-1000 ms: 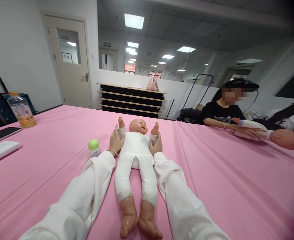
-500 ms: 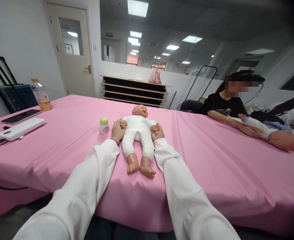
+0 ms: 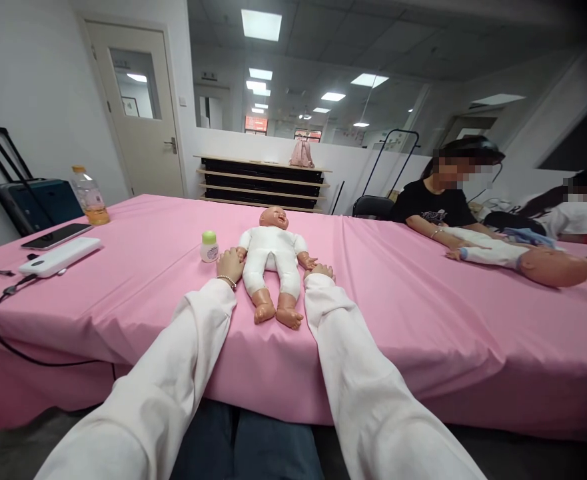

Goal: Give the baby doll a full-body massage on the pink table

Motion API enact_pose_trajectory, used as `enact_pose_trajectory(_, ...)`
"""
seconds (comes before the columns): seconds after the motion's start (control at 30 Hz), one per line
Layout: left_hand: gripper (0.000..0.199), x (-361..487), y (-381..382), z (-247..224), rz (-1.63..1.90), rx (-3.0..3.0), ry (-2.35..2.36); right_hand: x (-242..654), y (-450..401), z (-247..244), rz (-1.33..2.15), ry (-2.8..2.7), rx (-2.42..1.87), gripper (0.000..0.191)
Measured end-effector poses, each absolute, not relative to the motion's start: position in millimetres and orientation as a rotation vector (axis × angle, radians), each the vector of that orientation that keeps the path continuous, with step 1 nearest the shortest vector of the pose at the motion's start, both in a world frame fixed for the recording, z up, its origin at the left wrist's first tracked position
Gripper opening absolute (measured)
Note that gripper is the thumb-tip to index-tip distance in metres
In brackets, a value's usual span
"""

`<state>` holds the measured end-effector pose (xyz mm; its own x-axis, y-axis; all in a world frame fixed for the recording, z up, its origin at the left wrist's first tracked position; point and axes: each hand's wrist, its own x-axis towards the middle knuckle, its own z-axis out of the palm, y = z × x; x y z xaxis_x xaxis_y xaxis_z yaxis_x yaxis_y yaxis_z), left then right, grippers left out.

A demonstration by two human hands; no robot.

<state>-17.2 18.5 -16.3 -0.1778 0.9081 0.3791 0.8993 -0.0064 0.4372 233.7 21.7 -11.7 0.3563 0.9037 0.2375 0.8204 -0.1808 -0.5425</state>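
A baby doll with a white cloth body (image 3: 272, 250) lies face up on the pink-covered table (image 3: 173, 233), its feet toward me. My left hand (image 3: 230, 265) rests at the doll's hand on the left side, fingers bent; whether it grips anything is too small to tell. On the other side, my right hand (image 3: 320, 270) lies on the cloth just below the doll's other hand, its fingers curled and partly hidden. Close to my left hand stands a small white jar with a green lid (image 3: 209, 247).
At the left are a drink bottle (image 3: 91, 197), a tablet (image 3: 57, 235) and a white device (image 3: 60, 257) with a black cable. On the right a person (image 3: 440, 193) handles another doll (image 3: 553, 267). Shelves (image 3: 263, 180) stand behind the table.
The view has shifted slightly. My right hand has moved off the doll's hand and lies lower on the cloth. At the right, the other doll lies flatter, its raised arm now down.
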Motion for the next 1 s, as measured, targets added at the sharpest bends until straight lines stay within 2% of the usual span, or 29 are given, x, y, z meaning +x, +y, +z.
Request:
enact_pose_trajectory(0.17, 0.037, -13.4, 22.6, -14.4, 1.149, 1.976, 2.131, 236.2, 30.9, -17.7, 0.254, -1.39, -2.053, 0.055)
enact_pose_trajectory(0.37, 0.05, -3.6, 50.8, -15.0, 1.741, 1.861, 1.787, 235.4, 59.3, -17.7, 0.335, -1.137, -1.548, 0.04)
enact_pose_trajectory(0.47, 0.043, -1.2, 78.1, -8.9, 1.965, 1.665, 1.674, 234.9, 76.0, -6.7, 0.255, -1.027, -1.355, 0.043)
enact_pose_trajectory(0.57, 0.037, -1.9, 114.6, 2.2, 2.105, 1.365, 1.674, 241.2, 100.7, 9.8, 0.175, -0.876, -1.385, 0.047)
enact_pose_trajectory(0.7, 0.044, -1.7, 164.6, 8.0, 2.139, 1.083, 1.747, 254.6, 147.3, 20.4, 0.216, -0.556, -1.455, 0.053)
enact_pose_trajectory(0.87, 0.063, 7.7, 197.7, -13.2, 2.021, 0.965, 1.798, 253.7, 184.2, -2.6, 0.226, -0.448, -1.465, 0.056)
enact_pose_trajectory(1.0, 0.072, 12.1, 206.6, -27.0, 1.959, 0.971, 1.827, 246.9, 191.2, -23.9, 0.181, -0.591, -1.474, 0.074)
